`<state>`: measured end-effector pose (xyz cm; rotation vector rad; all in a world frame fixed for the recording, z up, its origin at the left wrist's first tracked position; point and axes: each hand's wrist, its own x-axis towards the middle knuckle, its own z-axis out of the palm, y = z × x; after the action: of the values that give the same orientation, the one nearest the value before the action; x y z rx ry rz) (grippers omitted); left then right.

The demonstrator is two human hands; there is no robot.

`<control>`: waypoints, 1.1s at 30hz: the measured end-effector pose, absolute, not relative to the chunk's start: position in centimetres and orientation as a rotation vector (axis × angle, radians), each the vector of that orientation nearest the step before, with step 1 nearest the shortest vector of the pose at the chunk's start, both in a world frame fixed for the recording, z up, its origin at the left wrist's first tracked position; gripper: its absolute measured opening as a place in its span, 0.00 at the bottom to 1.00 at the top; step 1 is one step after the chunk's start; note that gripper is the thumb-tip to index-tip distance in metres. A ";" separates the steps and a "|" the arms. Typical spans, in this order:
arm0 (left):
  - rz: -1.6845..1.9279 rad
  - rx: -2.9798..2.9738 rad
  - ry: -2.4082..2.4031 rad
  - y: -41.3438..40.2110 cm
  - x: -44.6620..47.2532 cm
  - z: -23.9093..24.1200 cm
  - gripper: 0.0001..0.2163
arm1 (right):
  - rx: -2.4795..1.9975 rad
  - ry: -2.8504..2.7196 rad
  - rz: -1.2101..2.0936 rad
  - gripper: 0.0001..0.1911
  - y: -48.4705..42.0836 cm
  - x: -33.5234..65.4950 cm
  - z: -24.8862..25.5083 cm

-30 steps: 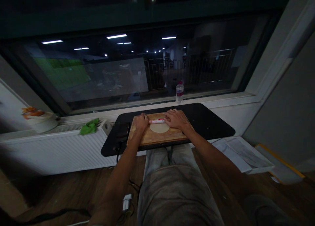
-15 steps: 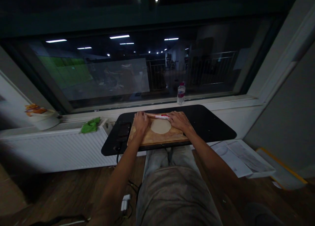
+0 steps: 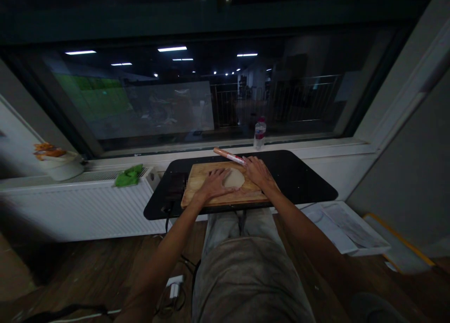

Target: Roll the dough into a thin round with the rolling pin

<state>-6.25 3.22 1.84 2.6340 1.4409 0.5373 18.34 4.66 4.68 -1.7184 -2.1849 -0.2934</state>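
Observation:
A round, flat sheet of dough (image 3: 236, 178) lies on the wooden board (image 3: 199, 174). My left hand (image 3: 217, 184) rests on the dough's left side, fingers spread and thumb along its near edge. In my right hand (image 3: 258, 171) is one end of a rolling pin (image 3: 228, 155) with a red and white label. The pin's free end points up and left, past the board's far edge. My right palm and wrist are above the board's right part.
The board sits on a black table (image 3: 298, 173). Left of it is a dark phone-like object (image 3: 176, 186) with a cable. A water bottle (image 3: 259, 133) stands on the windowsill behind. A green cloth (image 3: 129, 175) and a white pot (image 3: 62, 166) top the radiator (image 3: 87, 210).
My left hand has let go of the rolling pin and moved down and right onto the dough. The pin, held only in my right hand, has swung its left end away from me.

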 end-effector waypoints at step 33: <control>0.605 2.449 1.592 4.3 -7.1 1.9 0.48 | -1.634 -2.275 -0.224 0.29 5.5 18.4 3.7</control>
<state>-7.10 4.27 1.89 2.4495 1.5921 0.6054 18.45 5.50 3.68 -1.6338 -2.2754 -0.2238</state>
